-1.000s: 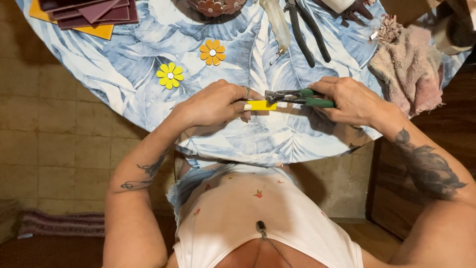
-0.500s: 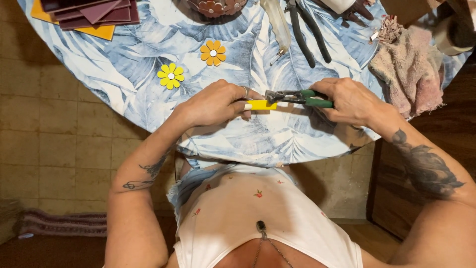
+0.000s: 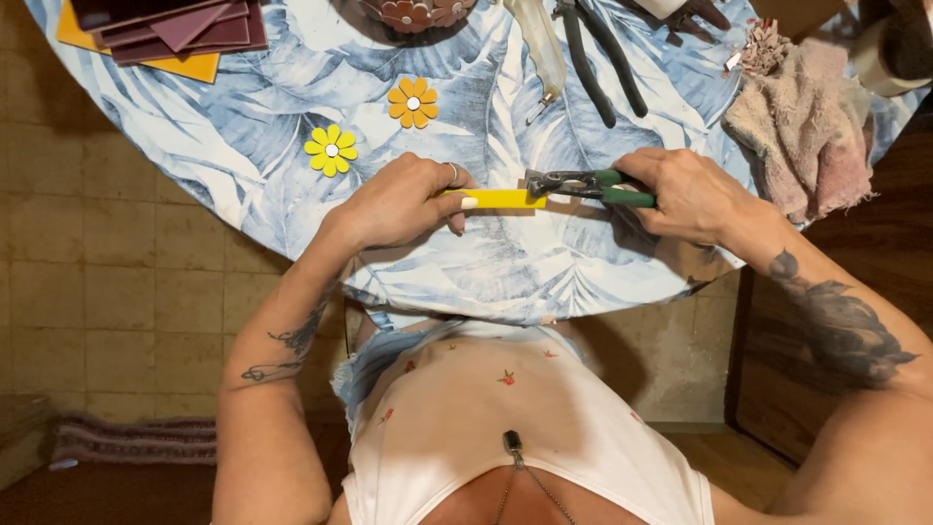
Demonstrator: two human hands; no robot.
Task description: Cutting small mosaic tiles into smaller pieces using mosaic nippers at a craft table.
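Note:
My left hand (image 3: pixel 403 202) pinches a narrow yellow strip (image 3: pixel 505 199) and holds it level above the round table (image 3: pixel 243 165). My right hand (image 3: pixel 685 194) is wrapped around the green handles of a pair of nippers (image 3: pixel 583 184). The dark jaws of the nippers meet the right end of the yellow strip. Both hands hover over the near part of the leaf-patterned tablecloth.
A yellow flower piece (image 3: pixel 330 150) and an orange flower piece (image 3: pixel 413 103) lie on the cloth beyond my left hand. Stacked dark red and yellow sheets (image 3: pixel 165 29) sit far left. Black pliers (image 3: pixel 598 58) and a pinkish rag (image 3: pixel 807 126) lie far right.

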